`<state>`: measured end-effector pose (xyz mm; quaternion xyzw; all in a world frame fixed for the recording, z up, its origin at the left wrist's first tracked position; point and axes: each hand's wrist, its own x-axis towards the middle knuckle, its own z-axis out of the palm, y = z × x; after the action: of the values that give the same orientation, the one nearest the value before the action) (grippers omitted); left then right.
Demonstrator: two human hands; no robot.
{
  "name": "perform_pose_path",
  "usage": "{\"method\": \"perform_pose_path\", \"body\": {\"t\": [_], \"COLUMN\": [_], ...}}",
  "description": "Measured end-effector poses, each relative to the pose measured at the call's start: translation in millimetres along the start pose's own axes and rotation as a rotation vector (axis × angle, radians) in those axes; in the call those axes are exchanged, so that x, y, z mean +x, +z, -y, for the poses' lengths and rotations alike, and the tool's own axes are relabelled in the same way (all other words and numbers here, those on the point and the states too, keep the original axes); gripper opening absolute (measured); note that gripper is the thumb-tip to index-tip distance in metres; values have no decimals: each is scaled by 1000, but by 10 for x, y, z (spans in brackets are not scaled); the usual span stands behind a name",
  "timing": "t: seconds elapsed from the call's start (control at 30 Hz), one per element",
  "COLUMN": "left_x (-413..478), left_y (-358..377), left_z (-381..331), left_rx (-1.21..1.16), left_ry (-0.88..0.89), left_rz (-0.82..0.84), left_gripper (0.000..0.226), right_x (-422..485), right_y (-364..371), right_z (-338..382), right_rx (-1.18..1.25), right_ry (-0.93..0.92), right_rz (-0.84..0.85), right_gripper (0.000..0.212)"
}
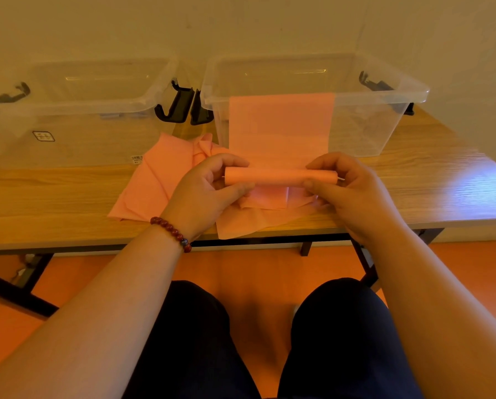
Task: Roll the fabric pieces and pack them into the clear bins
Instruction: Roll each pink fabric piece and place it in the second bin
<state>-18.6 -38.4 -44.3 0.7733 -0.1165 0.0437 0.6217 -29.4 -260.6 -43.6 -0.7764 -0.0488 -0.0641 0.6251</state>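
A pink fabric strip hangs from the front rim of the right clear bin down to a tight roll held just above the table. My left hand grips the roll's left end, thumb below and fingers curled over the top. My right hand grips the right end the same way. More pink fabric pieces lie loose on the table beneath and left of the roll. The left clear bin stands beside the right one; both look empty inside.
The wooden table has its front edge close to my wrists, and one fabric corner overhangs it. Black lid latches sit between the two bins. A wall rises right behind them. My knees and an orange floor lie below.
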Motion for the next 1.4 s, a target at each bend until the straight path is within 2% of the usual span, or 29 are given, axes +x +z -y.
{"method": "perform_pose_path", "body": {"t": [0.1,0.2,0.4,0.53,0.63,0.8,1.03,1.27,1.4], "left_x": [4,2,-3,-3,-6,-10,-21,-30,-38], "left_y": [-9,-7,-8,-12,-12,3,0,11,15], "left_z": [9,11,0,5,-1,-16,-29,-55,-67], "left_rx": [52,30,29,31,24,22,-1,25,1], "left_ry": [15,-11,-15,-6,-18,-19,-23,-18,-30], "left_rz": [2,-8,1,19,10,2,19,-5,12], "left_gripper": [36,30,29,37,33,25,31,19,30], "right_x": [-6,-8,4,3,0,-5,-13,-5,-8], "right_y": [10,13,-6,10,20,-5,26,-5,0], "right_z": [13,20,5,10,16,13,6,-8,-4], "right_rx": [20,24,-25,7,35,-15,22,14,7], "right_ry": [-3,0,-10,-4,-1,-24,-26,-60,-80], "right_rz": [-9,-4,29,2,3,48,21,52,33], "right_gripper": [10,9,24,11,7,27,12,29,17]}}
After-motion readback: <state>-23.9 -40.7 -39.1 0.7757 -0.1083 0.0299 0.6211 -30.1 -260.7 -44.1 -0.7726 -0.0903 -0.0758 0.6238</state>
